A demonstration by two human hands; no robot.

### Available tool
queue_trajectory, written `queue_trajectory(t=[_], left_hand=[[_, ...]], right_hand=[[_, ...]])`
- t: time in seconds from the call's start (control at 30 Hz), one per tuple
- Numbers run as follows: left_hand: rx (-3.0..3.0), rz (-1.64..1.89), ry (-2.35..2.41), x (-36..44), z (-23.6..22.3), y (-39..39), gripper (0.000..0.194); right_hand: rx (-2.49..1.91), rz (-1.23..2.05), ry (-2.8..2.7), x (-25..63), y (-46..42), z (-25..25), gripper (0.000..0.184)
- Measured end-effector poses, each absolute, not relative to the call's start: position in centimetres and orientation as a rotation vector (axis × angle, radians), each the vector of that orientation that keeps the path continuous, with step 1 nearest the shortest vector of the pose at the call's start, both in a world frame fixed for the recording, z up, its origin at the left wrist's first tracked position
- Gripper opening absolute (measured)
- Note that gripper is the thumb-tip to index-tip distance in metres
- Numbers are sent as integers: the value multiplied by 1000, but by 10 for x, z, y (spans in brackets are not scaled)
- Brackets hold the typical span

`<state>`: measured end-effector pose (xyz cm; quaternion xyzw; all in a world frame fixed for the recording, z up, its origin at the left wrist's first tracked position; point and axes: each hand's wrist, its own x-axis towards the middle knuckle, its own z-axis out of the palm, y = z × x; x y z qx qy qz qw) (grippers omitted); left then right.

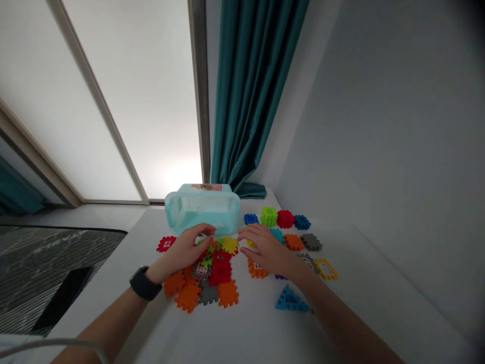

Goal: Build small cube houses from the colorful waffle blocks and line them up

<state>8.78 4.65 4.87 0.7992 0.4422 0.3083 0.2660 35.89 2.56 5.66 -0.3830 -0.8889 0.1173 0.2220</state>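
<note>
My left hand point(187, 247), with a dark watch point(145, 283) on its wrist, reaches over the left edge of a pile of notched plastic building tiles. Its thumb and curved fingers are apart, with nothing visible between them. Under and beside it lie red tiles point(220, 269), orange tiles point(188, 297), a grey tile point(208, 293) and a green piece point(207, 259). A yellow tile point(230, 245) sits at the pile's far right. My right hand point(269, 248) hovers right of that, fingers bent and parted from the thumb. Below its palm is an orange window tile point(257, 269), partly covered.
Behind the pile a pale teal tub point(172, 212) lies on its side, opening towards me. Rightward are a green cube point(269, 217), grouped red tiles point(285, 219), a yellow frame point(326, 269) and a blue triangle point(291, 299). A wall borders the white table point(250, 328) on the right.
</note>
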Motion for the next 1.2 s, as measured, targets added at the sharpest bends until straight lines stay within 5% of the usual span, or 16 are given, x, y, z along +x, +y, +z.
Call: queue_trajectory(t=[0.53,1.2], left_hand=[[2496,606,1076,27,6,40,38],[2546,409,1040,31,9,56,39]], right_hand=[[-974,475,-2501,290,8,51,9],[-1005,485,-2459,301,8,50,12]])
